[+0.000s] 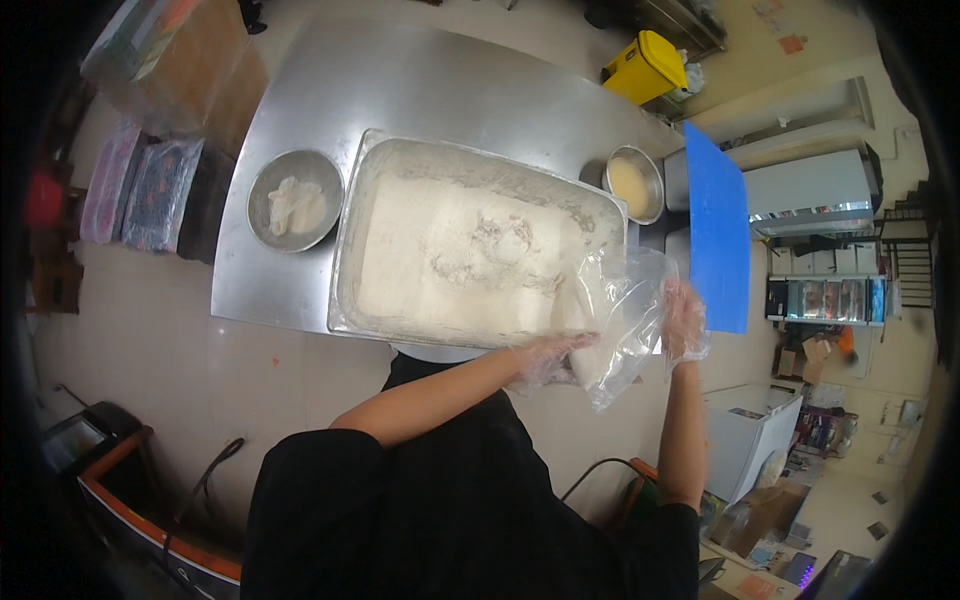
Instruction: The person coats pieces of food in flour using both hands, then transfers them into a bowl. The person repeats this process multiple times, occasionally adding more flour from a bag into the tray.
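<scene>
My left hand (553, 358), in a thin clear plastic glove, holds the lower side of a clear plastic bag (626, 322) with white powder in it. My right hand (684, 322), gloved the same way, grips the bag's opposite side higher up. The bag is at the near right corner of a large rectangular metal pan (346, 240) and overlaps its rim. Off-white, flour-like powder (405, 255) covers the pan's bottom, with powder-coated lumps (506, 236) near the middle. How the fingers close on the bag is partly blurred.
A metal bowl (259, 206) with a pale, crumpled item stands left of the pan on the steel table (450, 82). Behind the pan's right end is a bowl (658, 180) of pale yellow contents. A blue board (716, 232) rises at right. Cardboard boxes (187, 67) stand beyond the left edge.
</scene>
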Available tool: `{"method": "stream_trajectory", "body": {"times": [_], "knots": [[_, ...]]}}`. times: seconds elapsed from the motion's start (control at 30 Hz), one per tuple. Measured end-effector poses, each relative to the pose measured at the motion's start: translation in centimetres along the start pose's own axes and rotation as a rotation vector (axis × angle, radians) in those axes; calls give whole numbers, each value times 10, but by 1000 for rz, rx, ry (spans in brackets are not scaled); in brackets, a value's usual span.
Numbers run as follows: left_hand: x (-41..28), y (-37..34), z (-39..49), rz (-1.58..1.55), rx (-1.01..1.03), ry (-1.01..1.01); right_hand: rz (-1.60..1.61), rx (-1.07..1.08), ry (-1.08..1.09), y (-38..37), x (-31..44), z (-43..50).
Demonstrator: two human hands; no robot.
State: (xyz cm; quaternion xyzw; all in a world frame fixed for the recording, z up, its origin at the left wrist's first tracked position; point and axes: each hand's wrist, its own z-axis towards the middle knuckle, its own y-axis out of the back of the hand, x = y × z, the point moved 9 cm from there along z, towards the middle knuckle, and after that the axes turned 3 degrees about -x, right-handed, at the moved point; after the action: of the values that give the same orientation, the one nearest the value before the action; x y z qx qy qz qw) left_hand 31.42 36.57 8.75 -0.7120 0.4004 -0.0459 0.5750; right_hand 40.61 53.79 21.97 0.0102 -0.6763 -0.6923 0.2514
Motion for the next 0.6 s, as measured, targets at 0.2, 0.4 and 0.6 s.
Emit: {"method": "stream_trajectory", "body": {"times": [0.2, 0.4, 0.6], "knots": [[-75, 28, -37, 553, -315, -288, 244, -263, 53, -16, -34, -37], [-141, 42, -80, 833, -580, -819, 375, -413, -105, -106, -36, -52], [-166, 80, -117, 760, -676, -857, 834, -308, 13, -145, 47, -7]]}}
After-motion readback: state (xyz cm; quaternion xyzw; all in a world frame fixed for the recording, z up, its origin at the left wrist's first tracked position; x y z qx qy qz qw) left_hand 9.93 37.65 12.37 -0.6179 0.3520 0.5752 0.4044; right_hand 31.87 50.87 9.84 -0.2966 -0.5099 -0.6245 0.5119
